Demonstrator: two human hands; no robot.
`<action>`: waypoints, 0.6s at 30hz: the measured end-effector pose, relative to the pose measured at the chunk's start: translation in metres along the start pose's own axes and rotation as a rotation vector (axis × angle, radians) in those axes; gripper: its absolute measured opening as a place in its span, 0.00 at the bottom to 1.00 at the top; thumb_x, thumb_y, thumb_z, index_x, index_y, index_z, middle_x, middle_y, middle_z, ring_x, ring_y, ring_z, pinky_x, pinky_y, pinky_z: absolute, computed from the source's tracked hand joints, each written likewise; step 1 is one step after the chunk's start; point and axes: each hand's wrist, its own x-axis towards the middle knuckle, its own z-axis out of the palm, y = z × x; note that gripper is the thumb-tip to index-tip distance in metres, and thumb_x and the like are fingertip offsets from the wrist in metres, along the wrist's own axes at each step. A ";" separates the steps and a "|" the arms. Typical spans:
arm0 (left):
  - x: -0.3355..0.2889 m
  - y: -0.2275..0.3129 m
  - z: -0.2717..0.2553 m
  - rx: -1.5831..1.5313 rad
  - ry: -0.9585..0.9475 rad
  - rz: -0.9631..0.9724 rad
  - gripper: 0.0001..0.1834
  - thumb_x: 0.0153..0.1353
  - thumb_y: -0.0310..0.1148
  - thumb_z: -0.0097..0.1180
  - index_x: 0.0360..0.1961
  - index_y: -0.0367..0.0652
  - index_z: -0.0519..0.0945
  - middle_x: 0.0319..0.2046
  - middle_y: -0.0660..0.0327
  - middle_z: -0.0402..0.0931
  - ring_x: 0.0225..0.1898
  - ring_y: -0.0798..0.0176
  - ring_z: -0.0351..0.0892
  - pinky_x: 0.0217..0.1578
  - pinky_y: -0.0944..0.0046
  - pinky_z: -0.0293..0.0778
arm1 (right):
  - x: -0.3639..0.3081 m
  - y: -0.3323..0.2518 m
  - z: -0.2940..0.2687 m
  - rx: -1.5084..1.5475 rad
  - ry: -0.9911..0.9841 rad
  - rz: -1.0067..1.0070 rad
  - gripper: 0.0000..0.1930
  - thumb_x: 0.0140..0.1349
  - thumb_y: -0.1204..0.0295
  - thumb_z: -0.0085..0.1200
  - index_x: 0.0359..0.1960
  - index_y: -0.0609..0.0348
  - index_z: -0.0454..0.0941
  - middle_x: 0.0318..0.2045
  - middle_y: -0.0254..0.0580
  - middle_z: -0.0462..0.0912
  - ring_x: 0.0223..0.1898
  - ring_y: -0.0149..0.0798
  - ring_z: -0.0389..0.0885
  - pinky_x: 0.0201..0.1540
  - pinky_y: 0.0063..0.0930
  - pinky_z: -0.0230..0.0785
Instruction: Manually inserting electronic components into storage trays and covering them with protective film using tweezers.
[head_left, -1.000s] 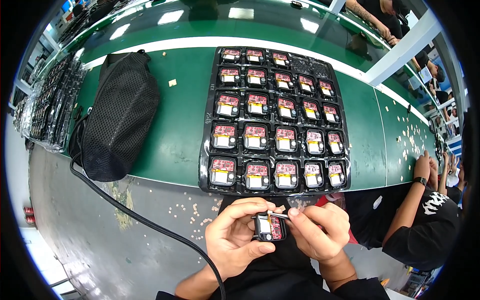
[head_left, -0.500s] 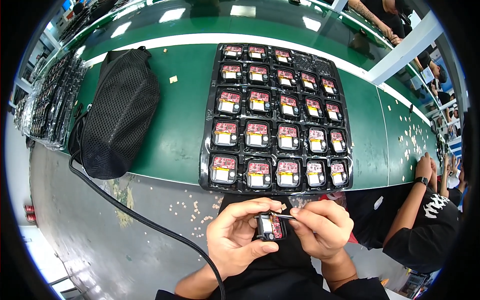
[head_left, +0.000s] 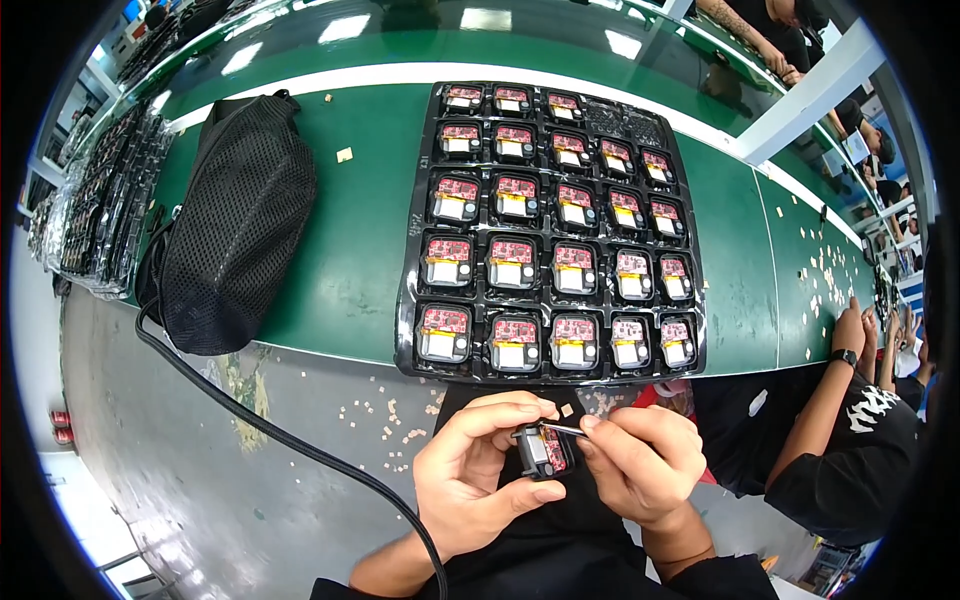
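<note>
Between the thumb and fingers of my left hand point(head_left: 470, 470) is a small black device housing point(head_left: 541, 452), with a red circuit board and a silvery-white block inside. It is tilted, its open face toward the right. My right hand point(head_left: 645, 460) pinches a thin metal tool point(head_left: 563, 429), perhaps tweezers, whose tip reaches the upper edge of the housing. Exactly what the tip touches is too small to make out. Both hands are just in front of a black plastic tray point(head_left: 408, 290), where similar housings with red boards sit in rows of pockets.
A black mesh bag point(head_left: 240, 220) lies on the green table point(head_left: 360, 240), its black cord point(head_left: 300, 440) running toward my left forearm. Stacked trays point(head_left: 105, 200) stand at the far left. Small tan pieces point(head_left: 825, 270) lie scattered at right. A co-worker's arm point(head_left: 815, 410) is at right.
The housing has tipped further in my left hand, so more of its side shows. The tool stays at its upper edge, and my right hand has barely moved.
</note>
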 end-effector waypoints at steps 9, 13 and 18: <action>-0.003 -0.001 0.000 0.068 0.024 -0.009 0.33 0.53 0.18 0.74 0.60 0.29 0.72 0.61 0.45 0.72 0.63 0.53 0.75 0.62 0.57 0.75 | -0.003 -0.007 -0.004 -0.139 -0.031 -0.046 0.16 0.47 0.78 0.72 0.40 0.60 0.87 0.29 0.34 0.81 0.17 0.29 0.68 0.18 0.25 0.56; -0.003 0.000 0.001 0.079 0.016 0.008 0.34 0.53 0.19 0.74 0.60 0.29 0.72 0.61 0.45 0.71 0.63 0.53 0.75 0.61 0.57 0.75 | -0.003 -0.007 -0.005 -0.101 -0.021 -0.032 0.15 0.47 0.79 0.72 0.40 0.60 0.87 0.28 0.34 0.81 0.17 0.30 0.69 0.18 0.24 0.57; -0.003 0.000 0.001 0.079 0.010 0.011 0.33 0.54 0.21 0.74 0.60 0.29 0.72 0.61 0.46 0.69 0.62 0.53 0.76 0.61 0.57 0.76 | -0.003 -0.005 -0.004 -0.008 -0.005 0.034 0.15 0.47 0.78 0.73 0.38 0.60 0.88 0.28 0.36 0.81 0.21 0.32 0.77 0.20 0.24 0.66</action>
